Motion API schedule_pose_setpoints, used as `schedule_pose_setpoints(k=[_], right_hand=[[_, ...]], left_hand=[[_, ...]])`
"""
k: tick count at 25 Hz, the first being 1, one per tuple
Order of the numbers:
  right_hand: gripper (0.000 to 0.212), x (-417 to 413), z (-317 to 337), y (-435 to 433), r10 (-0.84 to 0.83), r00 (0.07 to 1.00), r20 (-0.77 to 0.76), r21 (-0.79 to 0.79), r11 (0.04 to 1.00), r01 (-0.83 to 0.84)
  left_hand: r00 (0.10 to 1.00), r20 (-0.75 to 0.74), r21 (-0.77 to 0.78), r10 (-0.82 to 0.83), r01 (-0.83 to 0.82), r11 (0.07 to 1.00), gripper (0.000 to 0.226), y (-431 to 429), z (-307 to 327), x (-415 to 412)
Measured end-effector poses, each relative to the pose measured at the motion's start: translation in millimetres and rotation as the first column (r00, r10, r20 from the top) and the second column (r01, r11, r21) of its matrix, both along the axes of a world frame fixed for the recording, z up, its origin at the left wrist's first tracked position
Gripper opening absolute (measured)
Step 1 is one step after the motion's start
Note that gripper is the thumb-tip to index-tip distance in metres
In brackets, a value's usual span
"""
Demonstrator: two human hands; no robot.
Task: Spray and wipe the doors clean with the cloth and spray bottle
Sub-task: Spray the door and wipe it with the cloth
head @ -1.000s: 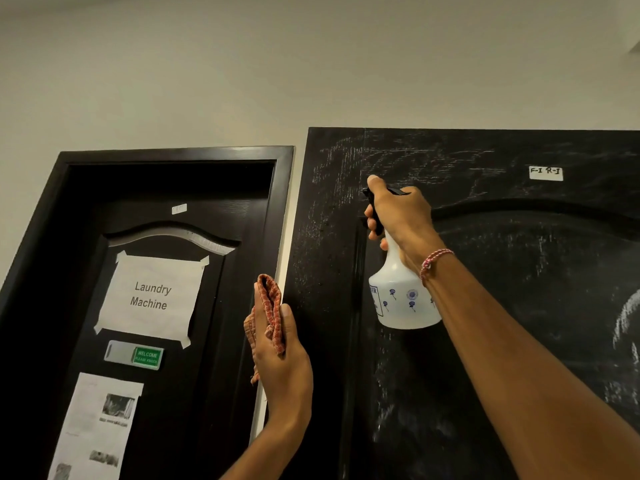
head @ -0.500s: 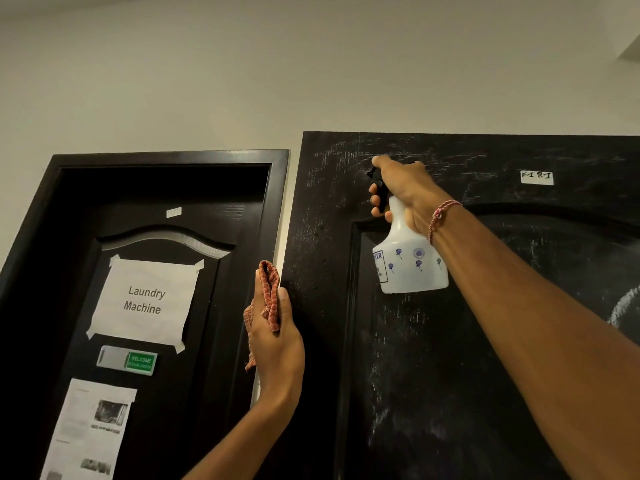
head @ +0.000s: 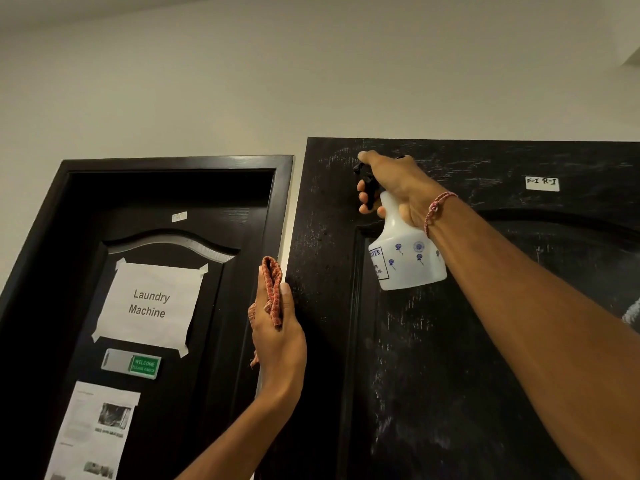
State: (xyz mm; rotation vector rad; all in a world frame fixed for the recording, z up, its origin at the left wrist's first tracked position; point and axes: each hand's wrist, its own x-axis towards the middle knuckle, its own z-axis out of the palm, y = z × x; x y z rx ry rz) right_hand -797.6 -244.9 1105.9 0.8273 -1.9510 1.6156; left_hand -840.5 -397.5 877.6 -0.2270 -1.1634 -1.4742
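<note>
Spray bottle (head: 406, 263) nearly upright, nozzle leftward, in right hand (head: 398, 188); cloth (head: 272, 289) in left hand (head: 277, 337).

One head-worn camera looks upward, near the dark door (head: 450, 375). The right hand (head: 401, 188) gripping the spray bottle (head: 408, 261) sits just above frame centre; the left hand (head: 277, 337) holding the cloth (head: 272, 289) lies below-left of that grip, pale wall (head: 311, 64) above.

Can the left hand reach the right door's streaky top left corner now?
Probably yes: the left hand, gripping the red patterned cloth, sits at that black wooden door's left edge, with bare panel above.
</note>
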Motion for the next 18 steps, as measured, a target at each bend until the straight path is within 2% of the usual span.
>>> schedule_pose_setpoints(k=[3, 6, 10, 13, 16, 18], right_hand=[[0.050, -4, -11, -2, 0.004, 1.000, 0.007, 0.009, 1.000, -0.004], [0.054, -11, -26, 7, 0.023, 0.999, 0.025, -0.098, 0.995, -0.020], [0.053, -16, -50, 20, 0.076, 0.995, 0.059, -0.176, 0.982, -0.065], [0.054, -17, -67, 26, 0.112, 0.992, 0.062, -0.246, 0.965, -0.094], [0.054, -18, -82, 31, 0.130, 0.989, 0.064, -0.301, 0.948, -0.105], [0.054, -20, -90, 35, 0.132, 0.989, 0.061, -0.311, 0.944, -0.106]], left_hand=[[1.000, 0.011, 0.006, 0.005, -0.005, 1.000, 0.064, -2, -2, 1], [0.999, -0.037, 0.060, 0.016, -0.014, 0.998, 0.058, 1, 3, 3], [0.994, -0.066, 0.088, 0.088, -0.083, 0.993, 0.053, -6, 52, -5], [0.976, -0.050, -0.115, 0.211, -0.215, 0.970, 0.052, -14, 102, -20], [0.951, -0.099, -0.373, 0.292, -0.308, 0.875, 0.061, -1, 158, -26], [0.926, -0.129, -0.510, 0.355, -0.369, 0.777, 0.061, 7, 197, -25]])
